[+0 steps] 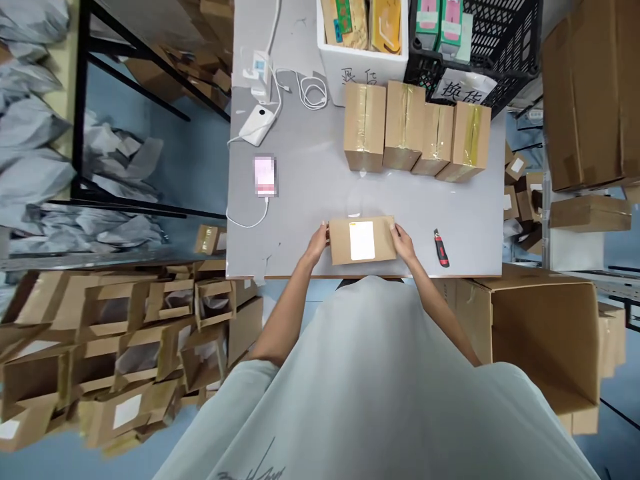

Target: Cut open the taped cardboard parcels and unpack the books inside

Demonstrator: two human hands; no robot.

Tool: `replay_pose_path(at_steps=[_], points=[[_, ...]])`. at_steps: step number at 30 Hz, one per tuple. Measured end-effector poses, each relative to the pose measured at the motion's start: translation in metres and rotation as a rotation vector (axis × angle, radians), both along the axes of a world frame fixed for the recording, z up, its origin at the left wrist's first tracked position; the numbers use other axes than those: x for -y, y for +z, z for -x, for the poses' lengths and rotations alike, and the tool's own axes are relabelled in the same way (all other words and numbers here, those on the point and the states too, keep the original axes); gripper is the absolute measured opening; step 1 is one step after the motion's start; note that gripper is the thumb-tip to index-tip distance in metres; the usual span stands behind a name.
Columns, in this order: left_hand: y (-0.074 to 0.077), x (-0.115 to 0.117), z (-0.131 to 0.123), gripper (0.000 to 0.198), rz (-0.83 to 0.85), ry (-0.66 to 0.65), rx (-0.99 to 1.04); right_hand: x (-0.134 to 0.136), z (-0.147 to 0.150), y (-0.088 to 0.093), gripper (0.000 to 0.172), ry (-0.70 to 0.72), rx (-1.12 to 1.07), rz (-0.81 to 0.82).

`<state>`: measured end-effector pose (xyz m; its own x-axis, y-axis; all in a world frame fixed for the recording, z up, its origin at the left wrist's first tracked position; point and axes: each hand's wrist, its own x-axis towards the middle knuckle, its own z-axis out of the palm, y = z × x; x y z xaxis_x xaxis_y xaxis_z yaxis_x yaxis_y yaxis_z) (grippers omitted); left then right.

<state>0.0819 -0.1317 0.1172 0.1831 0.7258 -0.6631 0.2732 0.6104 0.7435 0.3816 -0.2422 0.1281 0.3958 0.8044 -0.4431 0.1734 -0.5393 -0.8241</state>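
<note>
A small brown cardboard box (340, 243) with a white label (362, 241) lies near the front edge of the grey table (310, 180). Its left end is gripped by my left hand (317, 244), fingers bent round the side. At the opposite end my right hand (403, 243) holds the box, thumb on the top near the corner. A red and black box cutter (441, 248) rests on the table to the right of my right hand. Behind the held box stands a row of several taped cardboard boxes (365, 127).
At the back are a white bin (363, 67) and a black crate (480, 40) with packages inside. A phone (265, 176) on a cable and a white power bank (257, 125) lie on the left. Opened cartons (115, 307) pile up lower left; a large open carton (543, 347) stands lower right.
</note>
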Motion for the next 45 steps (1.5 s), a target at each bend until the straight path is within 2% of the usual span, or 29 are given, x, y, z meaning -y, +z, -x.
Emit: replay_pose_path(at_steps=[4,10,15,20,24,30,33,36,40,42,45], points=[[0.014,0.005,0.000,0.079,-0.129,0.011,0.021,-0.003,0.007,0.022,0.094,-0.050,0.047,-0.008],[0.031,0.022,0.011,0.077,-0.312,0.094,0.088,0.032,0.030,0.055,0.086,-0.076,0.095,-0.108],[0.038,0.039,0.013,0.077,-0.446,0.052,0.157,0.054,0.059,0.068,0.087,-0.186,0.084,-0.142],[0.036,0.057,0.019,0.071,-0.484,-0.009,0.155,0.063,0.063,0.072,0.085,-0.161,0.101,-0.171],[0.021,0.064,0.024,0.066,-0.391,-0.021,0.157,0.067,0.057,0.063,0.089,-0.168,0.087,-0.146],[0.005,0.069,0.025,0.057,-0.334,-0.017,0.069,0.076,0.036,0.037,0.081,-0.119,0.110,-0.091],[0.006,0.068,0.028,0.055,-0.334,-0.047,0.024,0.083,0.000,0.027,0.077,-0.172,0.234,-0.018],[0.010,0.067,0.032,0.056,-0.360,-0.081,-0.008,0.089,-0.050,0.017,0.068,-0.247,0.422,0.088],[0.014,0.068,0.036,0.059,-0.392,-0.107,-0.028,0.093,-0.107,-0.001,0.059,-0.226,0.584,0.233],[0.015,0.068,0.038,0.061,-0.394,-0.113,-0.035,0.094,-0.123,-0.011,0.060,-0.231,0.618,0.319],[0.015,0.068,0.041,0.064,-0.402,-0.146,-0.062,0.094,-0.132,-0.026,0.059,-0.232,0.650,0.423]])
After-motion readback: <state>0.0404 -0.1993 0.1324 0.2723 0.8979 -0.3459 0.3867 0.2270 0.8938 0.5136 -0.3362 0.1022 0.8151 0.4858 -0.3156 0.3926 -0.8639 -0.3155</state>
